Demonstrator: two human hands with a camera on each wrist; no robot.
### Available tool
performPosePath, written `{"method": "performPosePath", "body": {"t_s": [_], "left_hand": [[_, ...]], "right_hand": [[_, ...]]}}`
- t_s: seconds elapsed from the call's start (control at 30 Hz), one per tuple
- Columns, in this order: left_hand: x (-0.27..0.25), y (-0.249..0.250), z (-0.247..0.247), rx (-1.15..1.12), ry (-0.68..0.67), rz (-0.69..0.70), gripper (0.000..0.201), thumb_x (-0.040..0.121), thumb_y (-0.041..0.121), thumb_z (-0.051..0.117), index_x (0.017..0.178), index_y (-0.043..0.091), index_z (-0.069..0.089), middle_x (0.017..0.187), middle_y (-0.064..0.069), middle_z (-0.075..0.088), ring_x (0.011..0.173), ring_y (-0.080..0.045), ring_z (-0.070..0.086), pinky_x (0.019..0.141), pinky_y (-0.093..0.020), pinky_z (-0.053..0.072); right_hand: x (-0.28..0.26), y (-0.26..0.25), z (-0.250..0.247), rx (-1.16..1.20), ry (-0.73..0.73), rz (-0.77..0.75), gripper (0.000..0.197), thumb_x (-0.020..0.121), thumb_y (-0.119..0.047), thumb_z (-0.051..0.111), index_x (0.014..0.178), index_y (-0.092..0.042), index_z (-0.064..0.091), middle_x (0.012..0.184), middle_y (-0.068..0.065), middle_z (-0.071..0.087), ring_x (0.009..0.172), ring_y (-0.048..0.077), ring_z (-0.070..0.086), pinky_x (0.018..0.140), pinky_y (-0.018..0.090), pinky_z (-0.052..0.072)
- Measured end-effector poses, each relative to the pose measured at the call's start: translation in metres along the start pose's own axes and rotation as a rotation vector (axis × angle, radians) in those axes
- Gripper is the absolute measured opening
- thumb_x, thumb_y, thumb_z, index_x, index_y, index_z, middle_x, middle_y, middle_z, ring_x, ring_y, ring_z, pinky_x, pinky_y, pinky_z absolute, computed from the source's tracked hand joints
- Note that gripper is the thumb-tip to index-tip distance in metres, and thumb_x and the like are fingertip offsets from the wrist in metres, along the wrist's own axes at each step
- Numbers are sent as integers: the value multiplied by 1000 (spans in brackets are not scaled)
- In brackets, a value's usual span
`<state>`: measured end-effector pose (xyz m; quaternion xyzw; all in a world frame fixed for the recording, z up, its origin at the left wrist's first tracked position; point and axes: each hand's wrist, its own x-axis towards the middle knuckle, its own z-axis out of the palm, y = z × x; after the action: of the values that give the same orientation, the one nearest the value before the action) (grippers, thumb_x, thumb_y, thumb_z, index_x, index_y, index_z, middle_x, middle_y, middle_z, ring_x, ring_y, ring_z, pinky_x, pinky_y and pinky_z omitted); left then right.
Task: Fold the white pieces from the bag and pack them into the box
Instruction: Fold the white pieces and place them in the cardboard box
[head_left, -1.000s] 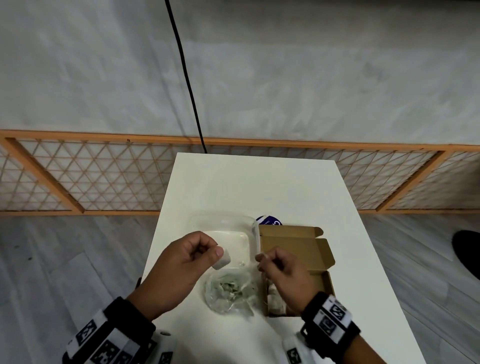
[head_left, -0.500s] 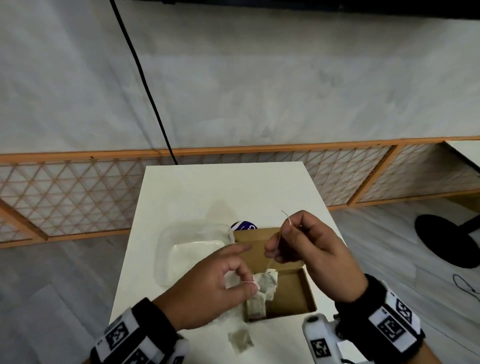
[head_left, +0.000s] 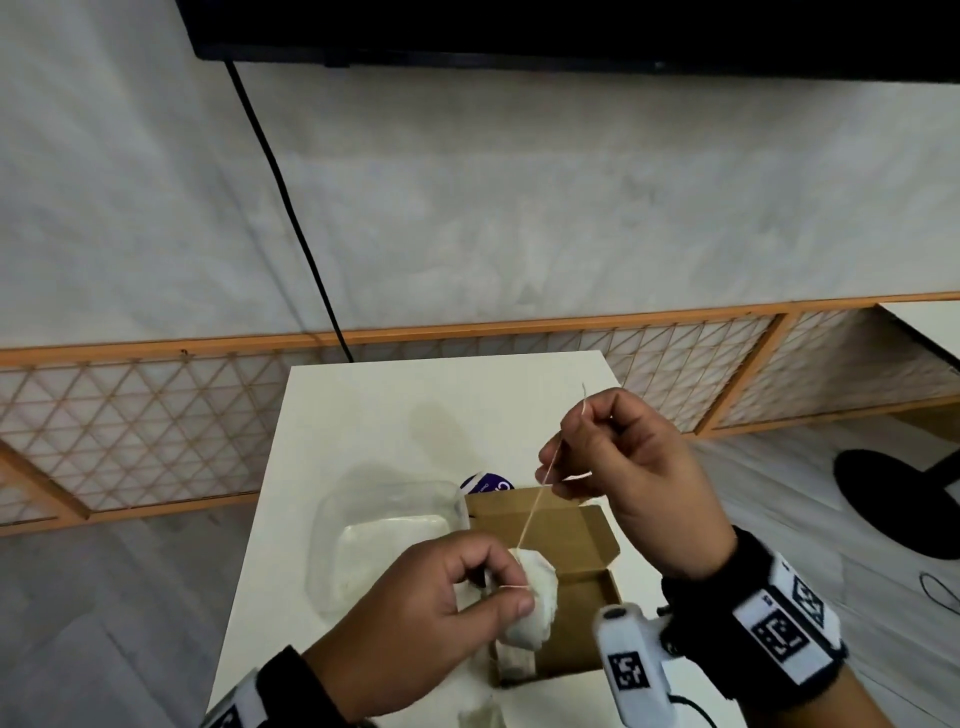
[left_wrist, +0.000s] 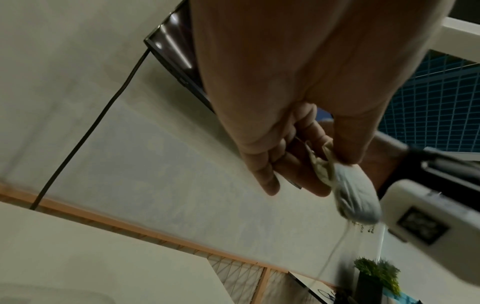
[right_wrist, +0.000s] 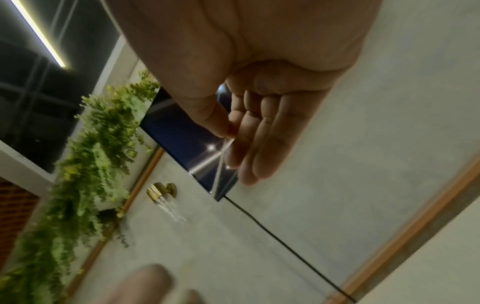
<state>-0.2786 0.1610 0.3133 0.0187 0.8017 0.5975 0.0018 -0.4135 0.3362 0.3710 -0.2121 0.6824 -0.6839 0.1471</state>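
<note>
White pouch-like tea bag (head_left: 535, 597) is pinched by the left hand (head_left: 415, 623) above the open brown cardboard box (head_left: 566, 597); the right hand (head_left: 623, 467) pinches its thin string (head_left: 540, 499) taut.

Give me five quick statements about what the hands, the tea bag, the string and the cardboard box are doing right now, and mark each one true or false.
1. The left hand pinches a small white tea bag. True.
2. The right hand rests flat on the white table. False: it is raised, pinching the thin string.
3. The string runs taut from the bag up to the right hand's fingers. True.
4. The brown cardboard box is closed. False: its lid flap stands open.
5. The clear plastic container sits to the right of the box. False: it sits to the left of it.
</note>
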Motion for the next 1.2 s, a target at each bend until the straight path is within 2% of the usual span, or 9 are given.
{"method": "performPosePath", "body": {"t_s": [0.17, 0.27, 0.4, 0.53, 0.73, 0.9, 0.97, 1.07, 1.2], "left_hand": [[-6, 1, -11, 15, 37, 10, 10, 91, 32, 75, 89, 24, 71, 89, 5, 71, 91, -17, 67, 85, -31, 53], [-8, 2, -18, 55, 55, -6, 8, 93, 28, 75, 87, 27, 70, 87, 7, 70, 90, -16, 66, 85, -31, 52], [-9, 3, -26, 102, 26, -40, 7, 92, 31, 76, 89, 27, 72, 90, 8, 71, 93, -16, 67, 90, -38, 54], [-10, 3, -29, 152, 2, -25, 10, 91, 31, 77, 86, 29, 69, 94, 10, 73, 98, -13, 68, 94, -40, 53], [-13, -1, -30, 120, 59, -35, 6, 94, 28, 74, 92, 24, 70, 94, 5, 71, 96, -18, 68, 91, -40, 54], [-14, 0, -24, 86, 155, -58, 8, 96, 27, 72, 90, 28, 67, 70, 10, 67, 60, -1, 58, 60, -19, 44], [-11, 0, -22, 122, 207, -51, 6, 95, 31, 71, 93, 29, 66, 67, 9, 64, 54, -3, 53, 56, -21, 42], [-8, -9, -23, 140, 294, -49, 23, 94, 31, 73, 113, 38, 62, 89, 4, 67, 68, -10, 64, 67, -37, 55], [-9, -29, -25, 194, 314, -129, 39, 94, 30, 73, 127, 45, 59, 93, 13, 69, 87, -8, 70, 82, -29, 55]], "right_hand": [[11, 33, -13, -482, 45, 74, 10, 97, -31, 66, 103, -25, 61, 93, -4, 73, 76, 13, 71, 75, 43, 59], [-4, 30, -7, -699, 28, 65, 32, 93, -41, 68, 123, -33, 57, 114, -19, 63, 88, -4, 65, 74, 25, 56], [-27, 18, 10, -522, -128, -76, 25, 95, -33, 70, 120, -37, 67, 118, -16, 66, 97, 6, 68, 80, 27, 57], [-33, 30, 27, -428, -364, -16, 18, 97, -37, 66, 110, -29, 74, 106, -6, 76, 97, 17, 72, 87, 48, 57], [-32, 41, 31, -506, -295, -73, 17, 95, -44, 59, 89, -30, 68, 80, -8, 71, 74, 13, 67, 74, 49, 55], [-27, 48, 35, -513, -299, -50, 20, 99, -44, 55, 89, -29, 65, 75, -10, 67, 69, 6, 62, 71, 47, 55], [-26, 50, 37, -438, -325, -22, 17, 102, -33, 59, 89, -25, 67, 72, -8, 66, 66, 6, 59, 68, 42, 54], [-24, 53, 43, -351, -301, 12, 13, 102, -22, 62, 94, -17, 72, 75, -2, 70, 66, 10, 62, 67, 38, 54], [-27, 92, 39, -406, -214, 16, 13, 99, -28, 66, 109, -22, 72, 93, -1, 74, 81, 17, 70, 75, 36, 59]]}}
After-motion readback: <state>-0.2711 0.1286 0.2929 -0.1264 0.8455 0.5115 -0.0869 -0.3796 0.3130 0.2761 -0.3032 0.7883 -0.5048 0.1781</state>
